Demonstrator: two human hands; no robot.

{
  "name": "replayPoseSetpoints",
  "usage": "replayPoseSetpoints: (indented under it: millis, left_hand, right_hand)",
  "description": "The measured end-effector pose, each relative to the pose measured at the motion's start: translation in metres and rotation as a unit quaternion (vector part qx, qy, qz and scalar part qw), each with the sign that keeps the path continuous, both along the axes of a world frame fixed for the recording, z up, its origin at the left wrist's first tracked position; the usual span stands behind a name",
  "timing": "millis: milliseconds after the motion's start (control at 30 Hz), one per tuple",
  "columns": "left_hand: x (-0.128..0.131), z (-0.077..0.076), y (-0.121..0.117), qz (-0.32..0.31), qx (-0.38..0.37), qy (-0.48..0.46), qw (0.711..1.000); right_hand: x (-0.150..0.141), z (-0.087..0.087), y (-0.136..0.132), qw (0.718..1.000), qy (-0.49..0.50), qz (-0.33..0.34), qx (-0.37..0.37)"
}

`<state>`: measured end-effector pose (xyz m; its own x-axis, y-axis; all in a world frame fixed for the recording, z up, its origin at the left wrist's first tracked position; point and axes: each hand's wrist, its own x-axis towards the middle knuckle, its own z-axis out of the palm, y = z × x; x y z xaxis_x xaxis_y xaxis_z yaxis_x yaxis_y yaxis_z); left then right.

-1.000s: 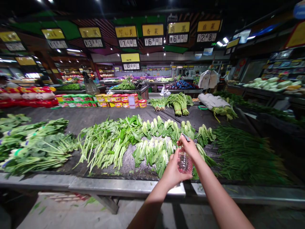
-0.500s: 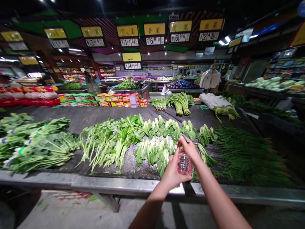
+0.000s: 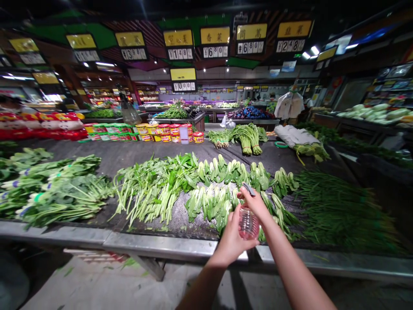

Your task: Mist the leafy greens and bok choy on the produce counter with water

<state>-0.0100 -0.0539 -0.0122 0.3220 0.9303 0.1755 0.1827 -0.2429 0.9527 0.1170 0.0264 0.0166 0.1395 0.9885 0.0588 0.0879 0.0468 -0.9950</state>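
Note:
A spray bottle (image 3: 249,220) with a clear, pinkish ribbed body and a grey trigger head (image 3: 248,189) is held over the near edge of the vegetable stand. My left hand (image 3: 231,242) wraps round the bottle's body from the left and below. At the top, my right hand (image 3: 253,201) grips the neck, its fingers at the trigger head; some fingertips are hidden. Just behind the bottle lie two rows of small bok choy (image 3: 211,202), white stems pointing up and leaves toward me. Drops of water show on some leaves.
Water spinach (image 3: 158,185) lies to the left, tied leafy bundles (image 3: 69,198) farther left, and dark chives (image 3: 345,211) to the right. A metal rim (image 3: 155,247) edges the stand. Stacked tubs (image 3: 145,132) and bound greens (image 3: 247,137) stand behind. Price signs (image 3: 215,42) hang above.
The view has turned slightly left, so the stand and signs sit farther right in the picture. Both hands keep their hold on the spray bottle, nearly unmoved in view.

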Motion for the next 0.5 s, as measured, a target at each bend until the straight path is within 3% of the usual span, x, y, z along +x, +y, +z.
replayPoseSetpoints:
  millis: [500]
  left_hand:
    - [-0.014,-0.009,0.010,-0.013,-0.015,-0.016,1.000]
  right_hand:
    - [-0.014,-0.005,0.013,0.998,-0.058,-0.011,0.024]
